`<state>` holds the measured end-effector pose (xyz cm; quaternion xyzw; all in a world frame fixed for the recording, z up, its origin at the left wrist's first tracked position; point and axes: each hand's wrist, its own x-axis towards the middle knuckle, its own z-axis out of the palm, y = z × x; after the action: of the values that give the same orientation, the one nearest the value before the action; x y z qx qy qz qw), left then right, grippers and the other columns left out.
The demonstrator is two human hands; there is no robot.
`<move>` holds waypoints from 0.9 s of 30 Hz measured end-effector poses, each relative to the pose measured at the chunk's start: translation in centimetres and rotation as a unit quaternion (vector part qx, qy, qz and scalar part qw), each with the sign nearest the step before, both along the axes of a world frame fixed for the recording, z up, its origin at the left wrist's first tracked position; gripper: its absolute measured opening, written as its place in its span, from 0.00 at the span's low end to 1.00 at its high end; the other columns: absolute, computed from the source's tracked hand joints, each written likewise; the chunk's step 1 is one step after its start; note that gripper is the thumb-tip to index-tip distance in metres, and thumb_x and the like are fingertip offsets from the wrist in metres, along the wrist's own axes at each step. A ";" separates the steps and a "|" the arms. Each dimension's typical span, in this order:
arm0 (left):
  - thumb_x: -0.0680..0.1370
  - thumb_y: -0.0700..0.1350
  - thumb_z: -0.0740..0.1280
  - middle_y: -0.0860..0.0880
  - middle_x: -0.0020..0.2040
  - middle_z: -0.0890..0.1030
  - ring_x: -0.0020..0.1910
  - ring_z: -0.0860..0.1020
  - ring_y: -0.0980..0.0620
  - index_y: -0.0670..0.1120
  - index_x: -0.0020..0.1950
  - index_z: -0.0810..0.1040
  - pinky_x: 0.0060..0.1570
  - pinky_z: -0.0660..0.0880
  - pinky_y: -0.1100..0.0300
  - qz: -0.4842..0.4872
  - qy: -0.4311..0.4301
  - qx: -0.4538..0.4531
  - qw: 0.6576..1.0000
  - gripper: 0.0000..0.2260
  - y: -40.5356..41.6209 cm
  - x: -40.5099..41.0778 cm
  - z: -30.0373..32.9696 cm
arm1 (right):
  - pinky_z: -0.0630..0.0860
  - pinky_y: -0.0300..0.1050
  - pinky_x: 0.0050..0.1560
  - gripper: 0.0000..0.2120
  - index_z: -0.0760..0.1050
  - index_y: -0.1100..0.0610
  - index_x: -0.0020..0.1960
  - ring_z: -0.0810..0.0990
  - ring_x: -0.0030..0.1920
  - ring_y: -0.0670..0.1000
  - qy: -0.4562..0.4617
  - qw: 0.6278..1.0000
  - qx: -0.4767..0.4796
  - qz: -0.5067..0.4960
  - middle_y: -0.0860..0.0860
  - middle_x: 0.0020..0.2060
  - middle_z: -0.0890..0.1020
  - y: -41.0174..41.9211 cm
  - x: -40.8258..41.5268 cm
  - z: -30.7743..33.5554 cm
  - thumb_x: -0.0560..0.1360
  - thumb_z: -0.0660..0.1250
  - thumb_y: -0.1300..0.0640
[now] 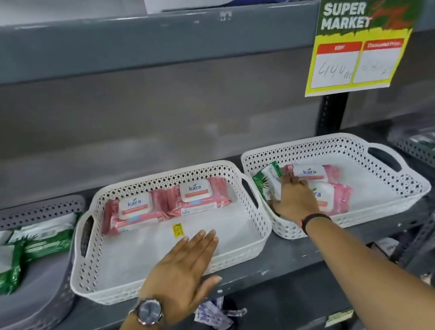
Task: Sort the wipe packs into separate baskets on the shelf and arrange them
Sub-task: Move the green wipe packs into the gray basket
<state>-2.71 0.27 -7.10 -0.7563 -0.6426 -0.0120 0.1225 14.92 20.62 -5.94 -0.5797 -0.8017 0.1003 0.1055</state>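
Bare forearms, no sleeves — a round blue-faced wristwatch [149, 312] on the left, a dark band [315, 222] on the right

One head-worn wide-angle view looks forward and slightly down at the middle basket [170, 272] on the shelf [296, 258], from close in front and above it. Shelf lines bow around the basket, and both forearms enter from below it.

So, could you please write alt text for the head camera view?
The right hand grasps a green wipe pack beside pink packs in the right white basket; the open left hand hovers over the middle basket.
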 end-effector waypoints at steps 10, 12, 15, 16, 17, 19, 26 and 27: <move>0.79 0.56 0.35 0.48 0.62 0.77 0.61 0.75 0.51 0.44 0.63 0.73 0.56 0.74 0.57 0.007 0.006 0.034 0.999 0.32 0.4 0.2 -0.3 | 0.77 0.59 0.54 0.19 0.64 0.63 0.61 0.76 0.56 0.66 0.103 0.994 0.002 -0.041 0.63 0.61 0.69 0.1 -1.2 1.0 0.73 0.66 0.66; 0.79 0.56 0.35 0.48 0.63 0.76 0.62 0.74 0.50 0.44 0.64 0.73 0.61 0.69 0.57 0.008 0.019 0.036 0.999 0.32 0.2 0.1 -0.2 | 0.78 0.59 0.52 0.19 0.66 0.63 0.61 0.74 0.56 0.66 0.125 0.990 0.033 -0.058 0.63 0.61 0.69 -0.6 -1.4 1.6 0.72 0.66 0.69; 0.79 0.57 0.39 0.46 0.64 0.75 0.62 0.73 0.48 0.42 0.64 0.72 0.64 0.56 0.56 0.034 0.035 0.034 0.998 0.31 -0.9 -0.9 0.3 | 0.77 0.59 0.48 0.19 0.68 0.63 0.61 0.73 0.55 0.67 0.152 0.976 0.147 -0.059 0.63 0.61 0.70 -2.1 -2.3 3.6 0.72 0.64 0.71; 0.79 0.57 0.42 0.45 0.64 0.76 0.62 0.74 0.47 0.41 0.64 0.72 0.65 0.55 0.56 0.047 0.034 0.038 0.998 0.29 -1.6 -1.5 0.3 | 0.77 0.60 0.47 0.18 0.68 0.62 0.61 0.72 0.55 0.67 0.169 0.967 0.186 -0.051 0.63 0.61 0.70 -2.9 -2.9 4.6 0.72 0.64 0.71; 0.78 0.57 0.44 0.44 0.63 0.75 0.62 0.74 0.46 0.40 0.64 0.72 0.66 0.53 0.57 0.059 0.026 0.044 0.997 0.28 -2.4 -2.4 0.4 | 0.76 0.59 0.47 0.17 0.69 0.62 0.60 0.72 0.54 0.67 0.193 0.956 0.218 -0.034 0.63 0.60 0.71 -3.6 -3.7 5.5 0.72 0.64 0.70; 0.79 0.57 0.42 0.42 0.64 0.75 0.62 0.73 0.43 0.38 0.64 0.70 0.67 0.49 0.58 0.097 0.001 0.048 0.994 0.29 -4.5 -4.5 0.6 | 0.75 0.56 0.48 0.15 0.70 0.62 0.59 0.73 0.54 0.66 0.246 0.934 0.259 0.028 0.63 0.59 0.71 -5.4 -6.0 7.1 0.72 0.64 0.69; 0.79 0.57 0.38 0.37 0.64 0.74 0.62 0.71 0.36 0.35 0.64 0.70 0.67 0.48 0.60 0.276 -0.060 0.099 0.954 0.34 -14.9 -14.6 1.0 | 0.67 0.42 0.51 0.18 0.69 0.64 0.60 0.75 0.56 0.60 0.404 0.877 0.097 0.241 0.62 0.58 0.75 -13.3 -19.8 7.6 0.72 0.66 0.68; 0.79 0.57 0.37 0.37 0.63 0.74 0.61 0.72 0.36 0.34 0.64 0.70 0.66 0.47 0.61 0.294 -0.061 0.100 0.948 0.34 -16.3 -15.9 0.9 | 0.67 0.41 0.49 0.18 0.68 0.63 0.60 0.76 0.56 0.59 0.407 0.873 0.068 0.260 0.61 0.57 0.77 -14.3 -21.8 7.0 0.71 0.66 0.68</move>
<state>-18.59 -16.01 -6.22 -0.5152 -0.8385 -0.0859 0.1556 -6.88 6.29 1.10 -0.2492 -0.8149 0.2959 0.4316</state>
